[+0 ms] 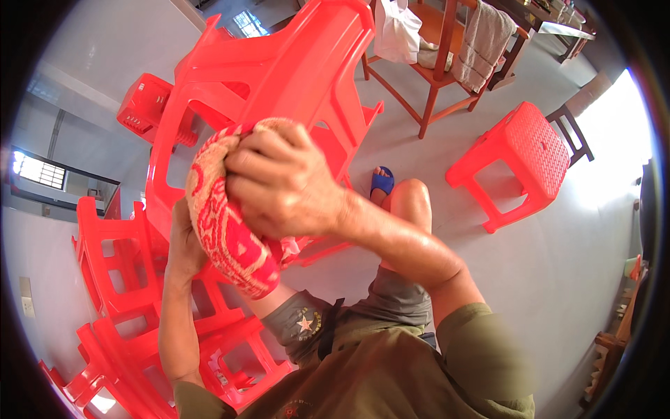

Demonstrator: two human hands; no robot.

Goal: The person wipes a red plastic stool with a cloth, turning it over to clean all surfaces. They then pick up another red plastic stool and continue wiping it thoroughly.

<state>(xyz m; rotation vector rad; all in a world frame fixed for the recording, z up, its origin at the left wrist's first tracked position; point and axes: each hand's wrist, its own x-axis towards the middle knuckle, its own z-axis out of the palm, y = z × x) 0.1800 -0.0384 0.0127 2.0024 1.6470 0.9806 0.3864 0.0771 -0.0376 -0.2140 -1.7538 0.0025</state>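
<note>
My right hand (282, 183) is clenched on a red and tan patterned towel (230, 225), which is bunched up and hangs below the fist. Right behind the towel is a tilted red plastic stool (293, 68), with its ribbed side and splayed legs towards me. My left hand (186, 243) is at the towel's left edge, beside a leg of that stool. Its fingers are hidden, so whether it grips the stool or the towel is unclear.
Several red plastic stools (118, 262) crowd the left side. Another red stool (539, 152) stands upright on the floor at right. A wooden chair (439, 78) at the back bears a grey towel (484, 44) and a white bag (398, 31). My foot wears a blue slipper (383, 180).
</note>
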